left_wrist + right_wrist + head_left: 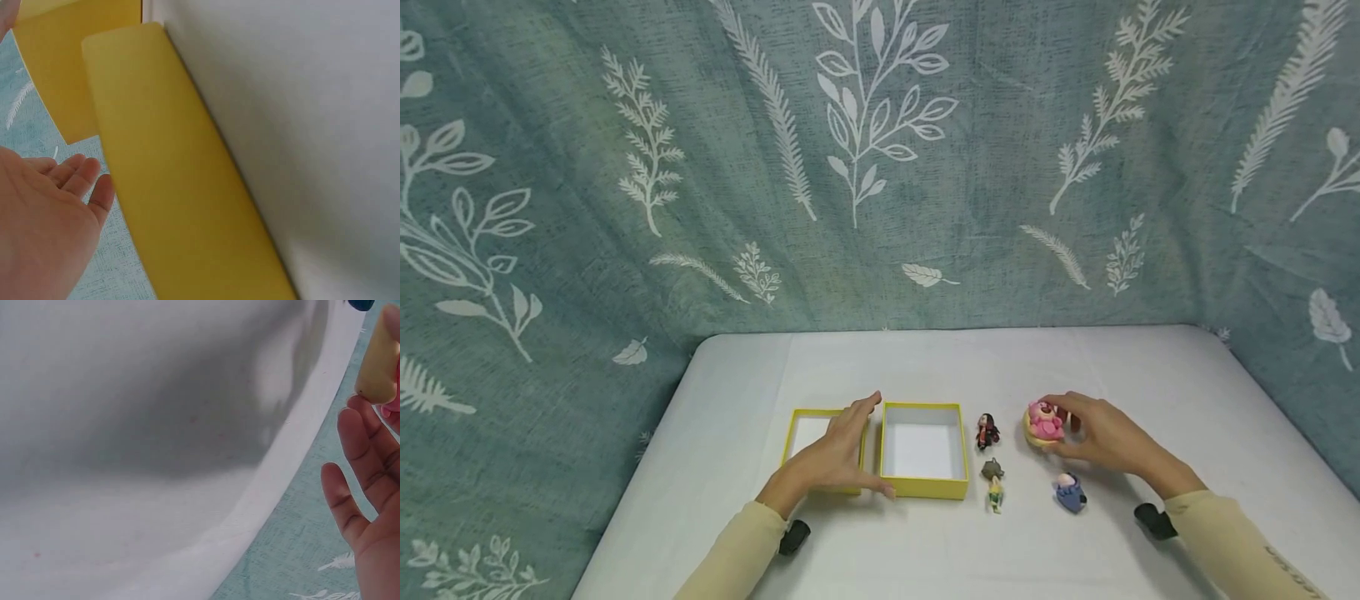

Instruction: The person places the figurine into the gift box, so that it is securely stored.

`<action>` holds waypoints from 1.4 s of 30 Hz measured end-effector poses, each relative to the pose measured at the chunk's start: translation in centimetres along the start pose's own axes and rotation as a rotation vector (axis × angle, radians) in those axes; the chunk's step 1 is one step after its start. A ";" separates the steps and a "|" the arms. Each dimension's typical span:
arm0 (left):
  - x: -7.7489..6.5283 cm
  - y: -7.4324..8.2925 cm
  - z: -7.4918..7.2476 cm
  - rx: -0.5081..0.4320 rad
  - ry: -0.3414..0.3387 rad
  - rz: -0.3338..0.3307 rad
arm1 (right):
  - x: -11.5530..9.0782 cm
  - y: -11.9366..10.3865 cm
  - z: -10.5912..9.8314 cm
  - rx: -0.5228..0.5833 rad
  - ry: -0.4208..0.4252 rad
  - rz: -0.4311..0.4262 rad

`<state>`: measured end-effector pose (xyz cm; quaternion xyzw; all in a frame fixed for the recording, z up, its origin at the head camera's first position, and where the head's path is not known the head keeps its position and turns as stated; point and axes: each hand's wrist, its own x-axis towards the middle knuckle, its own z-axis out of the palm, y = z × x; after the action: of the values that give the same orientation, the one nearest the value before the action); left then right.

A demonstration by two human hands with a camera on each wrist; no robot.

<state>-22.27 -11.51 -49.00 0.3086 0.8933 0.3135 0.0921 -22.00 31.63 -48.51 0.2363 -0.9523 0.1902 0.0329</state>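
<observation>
My right hand [1101, 433] pinches a pink bear figurine [1045, 422] with a pale yellow base, on the right of the white table. In the right wrist view, fingertips touch the figurine's yellow base [377, 369], while the other fingers [340, 500] stay extended. My left hand [831, 458] reaches over a shallow yellow-edged box lid [807, 428]. Its thumb and fingers spread along the left side of an open yellow box [925, 487] with a white inside. The left wrist view shows the yellow lid wall [162, 156] beside relaxed fingers; finger contact with the box is unclear.
Between box and bear stand a dark-haired figurine [987, 432] and, nearer, a small green-and-yellow figurine [995, 493] with a grey-brown piece [992, 469] above it. A blue figurine [1070, 493] lies below the right hand. A leaf-patterned curtain [880, 275] hangs behind the table.
</observation>
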 end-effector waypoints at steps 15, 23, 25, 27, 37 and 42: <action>0.7 0.0 -0.1 -0.047 -0.065 -0.048 | 1.3 -2.5 -0.8 0.011 0.037 -0.089; 0.7 -0.2 0.1 -0.053 -0.061 -0.051 | 2.1 -5.0 -1.4 0.042 0.050 -0.094; 0.7 -0.3 0.2 -0.054 -0.058 -0.050 | 2.4 -5.6 -1.4 0.059 0.063 -0.109; 0.7 -0.3 0.2 -0.061 -0.055 -0.052 | 2.7 -6.1 -1.3 0.063 0.075 -0.124; 0.6 -0.5 0.4 -0.070 -0.046 -0.050 | 3.9 -8.1 -0.7 0.093 0.106 -0.179; 0.7 -0.6 0.5 -0.063 -0.040 -0.030 | 4.4 -9.1 -0.1 0.085 0.098 -0.182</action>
<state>-22.93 -11.26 -49.73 0.2984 0.8855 0.3337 0.1243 -21.74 22.34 -44.60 0.3134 -0.9153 0.2379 0.0864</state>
